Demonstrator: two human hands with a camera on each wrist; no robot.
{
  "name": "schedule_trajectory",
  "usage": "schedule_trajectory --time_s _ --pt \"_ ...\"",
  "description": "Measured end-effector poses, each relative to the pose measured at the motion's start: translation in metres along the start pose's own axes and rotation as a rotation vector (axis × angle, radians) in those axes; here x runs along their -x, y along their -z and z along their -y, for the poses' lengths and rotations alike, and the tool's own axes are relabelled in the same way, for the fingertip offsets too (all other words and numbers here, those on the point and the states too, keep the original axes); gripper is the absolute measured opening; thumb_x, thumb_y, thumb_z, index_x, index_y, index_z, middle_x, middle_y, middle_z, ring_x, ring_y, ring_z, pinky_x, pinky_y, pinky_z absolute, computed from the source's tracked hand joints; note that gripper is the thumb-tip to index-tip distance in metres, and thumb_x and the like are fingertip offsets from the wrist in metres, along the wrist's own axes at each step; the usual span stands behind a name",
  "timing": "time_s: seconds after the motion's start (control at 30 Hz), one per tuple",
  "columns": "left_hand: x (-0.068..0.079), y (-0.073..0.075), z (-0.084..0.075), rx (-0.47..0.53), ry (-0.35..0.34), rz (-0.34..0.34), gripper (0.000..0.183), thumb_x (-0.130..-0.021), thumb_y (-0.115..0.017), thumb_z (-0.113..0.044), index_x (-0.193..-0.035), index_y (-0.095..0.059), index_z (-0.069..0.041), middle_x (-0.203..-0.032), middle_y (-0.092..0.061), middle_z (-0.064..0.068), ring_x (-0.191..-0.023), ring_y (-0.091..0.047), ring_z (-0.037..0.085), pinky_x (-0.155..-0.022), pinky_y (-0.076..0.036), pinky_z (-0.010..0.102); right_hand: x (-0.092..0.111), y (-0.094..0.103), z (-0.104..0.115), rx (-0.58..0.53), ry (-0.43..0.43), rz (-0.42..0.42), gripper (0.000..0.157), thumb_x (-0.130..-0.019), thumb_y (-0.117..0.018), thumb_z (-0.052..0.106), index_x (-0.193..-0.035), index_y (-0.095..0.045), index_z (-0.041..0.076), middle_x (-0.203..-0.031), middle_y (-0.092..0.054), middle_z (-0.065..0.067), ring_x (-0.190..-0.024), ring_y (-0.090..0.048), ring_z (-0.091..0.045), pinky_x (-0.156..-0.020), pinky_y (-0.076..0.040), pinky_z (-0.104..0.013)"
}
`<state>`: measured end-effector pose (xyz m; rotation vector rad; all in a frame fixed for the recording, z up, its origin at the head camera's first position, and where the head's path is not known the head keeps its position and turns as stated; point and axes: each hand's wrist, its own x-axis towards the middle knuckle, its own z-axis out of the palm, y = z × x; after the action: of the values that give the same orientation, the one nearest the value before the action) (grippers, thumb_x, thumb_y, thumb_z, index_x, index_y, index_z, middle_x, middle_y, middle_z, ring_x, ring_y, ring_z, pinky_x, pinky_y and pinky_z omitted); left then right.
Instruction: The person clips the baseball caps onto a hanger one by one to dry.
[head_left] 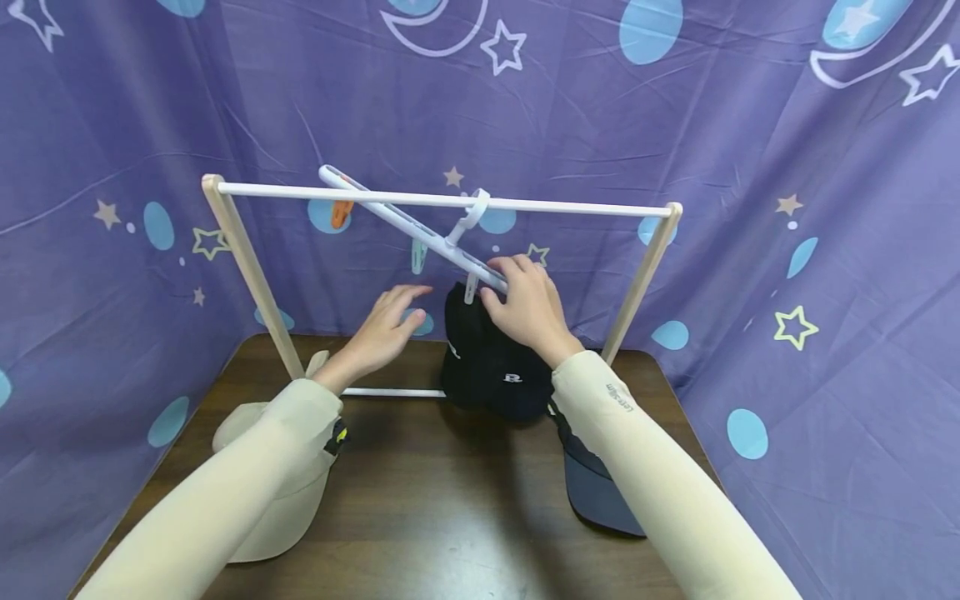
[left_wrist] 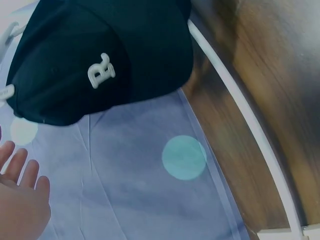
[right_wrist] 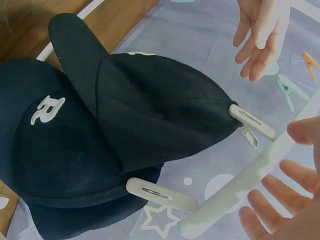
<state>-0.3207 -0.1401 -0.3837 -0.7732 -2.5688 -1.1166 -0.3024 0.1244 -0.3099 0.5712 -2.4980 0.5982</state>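
A white clip hanger (head_left: 405,223) hangs slantwise by its hook (head_left: 472,215) from the rack's top rail. At its lower right end, two dark caps hang from white clips: a black cap (right_wrist: 165,107) and a navy-looking cap (right_wrist: 75,155) with a white letter. My right hand (head_left: 528,300) is at that end of the hanger, its thumb against the bar and its fingers (right_wrist: 287,192) loosely spread alongside. To the left of the caps, my left hand (head_left: 382,329) is held in the air with relaxed fingers, holding nothing.
The rack has wooden posts (head_left: 251,275) and a white top rail (head_left: 300,192). An orange clip (head_left: 341,214) and a mint clip (head_left: 418,256) dangle from the hanger. On the brown table (head_left: 450,500) lie a beige cap (head_left: 281,521) at left and a dark grey-brimmed cap (head_left: 600,492) at right.
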Motion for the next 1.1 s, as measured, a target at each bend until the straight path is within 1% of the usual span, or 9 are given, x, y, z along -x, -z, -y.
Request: schedule_trajectory --time_s 0.1,0.23,0.43,0.53,0.63,0.77,0.87,0.97,1.1 --pt "0.007 0.007 0.005 -0.002 0.007 -0.006 0.046 -0.112 -0.050 -0.018 -0.156 -0.049 -0.005 -0.155 -0.049 0.018 -0.145 -0.040 0.040 -0.120 -0.028 0.058 0.006 -0.001 0.000 -0.012 0.028 -0.068 0.032 -0.096 -0.072 0.023 -0.125 -0.073 0.010 -0.121 -0.067 -0.010 -0.106 -0.061 -0.032 -0.093 -0.051 -0.047" --pt "0.015 0.017 0.010 -0.001 0.012 -0.015 0.044 -0.112 -0.050 -0.015 -0.155 -0.050 -0.003 -0.154 -0.050 0.020 -0.144 -0.040 0.041 -0.119 -0.028 0.058 0.013 -0.002 0.001 -0.055 0.044 -0.110 0.025 -0.094 -0.071 0.019 -0.117 -0.074 0.010 -0.113 -0.066 -0.009 -0.102 -0.058 -0.030 -0.090 -0.049 -0.046" --pt "0.028 0.028 0.019 -0.016 0.036 -0.003 0.045 -0.114 -0.047 -0.018 -0.156 -0.048 -0.004 -0.156 -0.049 0.019 -0.145 -0.038 0.041 -0.118 -0.028 0.061 0.020 -0.006 0.002 -0.067 0.089 -0.185 0.022 -0.093 -0.071 0.014 -0.113 -0.076 0.007 -0.108 -0.065 -0.011 -0.099 -0.054 -0.032 -0.090 -0.046 -0.046" --pt "0.034 0.032 0.025 -0.024 0.047 0.001 0.045 -0.114 -0.047 -0.018 -0.157 -0.048 -0.006 -0.156 -0.049 0.018 -0.146 -0.038 0.041 -0.118 -0.027 0.061 0.024 -0.008 0.003 -0.077 0.100 -0.199 0.022 -0.092 -0.071 0.013 -0.113 -0.077 0.007 -0.108 -0.065 -0.010 -0.098 -0.054 -0.031 -0.087 -0.047 -0.046" --pt "0.040 0.036 0.030 -0.031 0.052 -0.005 0.045 -0.114 -0.046 -0.019 -0.156 -0.048 -0.005 -0.155 -0.049 0.019 -0.145 -0.038 0.042 -0.118 -0.028 0.061 0.028 -0.011 0.004 -0.092 0.113 -0.189 0.022 -0.093 -0.072 0.014 -0.113 -0.077 0.008 -0.109 -0.066 -0.008 -0.097 -0.054 -0.030 -0.083 -0.048 -0.044" --pt "0.048 0.042 0.034 -0.040 0.071 -0.003 0.046 -0.115 -0.044 -0.024 -0.157 -0.047 -0.004 -0.154 -0.050 0.020 -0.144 -0.039 0.043 -0.116 -0.029 0.062 0.036 -0.016 0.004 -0.110 0.131 -0.158 0.022 -0.094 -0.071 0.014 -0.115 -0.077 0.009 -0.110 -0.067 -0.007 -0.095 -0.056 -0.028 -0.080 -0.049 -0.042" --pt "0.053 0.045 0.039 -0.041 0.085 -0.006 0.046 -0.116 -0.044 -0.025 -0.157 -0.047 -0.005 -0.153 -0.052 0.019 -0.144 -0.040 0.042 -0.116 -0.029 0.062 0.041 -0.019 0.002 -0.127 0.128 -0.123 0.023 -0.095 -0.070 0.014 -0.117 -0.076 0.009 -0.111 -0.068 -0.006 -0.096 -0.061 -0.025 -0.083 -0.053 -0.040" --pt "0.058 0.047 0.045 -0.050 0.085 -0.014 0.045 -0.116 -0.044 -0.024 -0.156 -0.048 -0.005 -0.151 -0.054 0.020 -0.144 -0.041 0.043 -0.116 -0.029 0.062 0.048 -0.023 0.002 -0.163 0.107 -0.067 0.025 -0.096 -0.070 0.014 -0.120 -0.074 0.008 -0.113 -0.070 -0.006 -0.099 -0.067 -0.024 -0.089 -0.056 -0.038" --pt "0.066 0.053 0.051 -0.064 0.081 -0.016 0.045 -0.116 -0.043 -0.024 -0.156 -0.048 -0.004 -0.150 -0.055 0.022 -0.141 -0.042 0.045 -0.113 -0.030 0.062 0.055 -0.028 0.002 -0.218 0.069 0.006 0.028 -0.096 -0.071 0.014 -0.123 -0.073 0.007 -0.114 -0.069 -0.006 -0.102 -0.071 -0.026 -0.092 -0.056 -0.037"
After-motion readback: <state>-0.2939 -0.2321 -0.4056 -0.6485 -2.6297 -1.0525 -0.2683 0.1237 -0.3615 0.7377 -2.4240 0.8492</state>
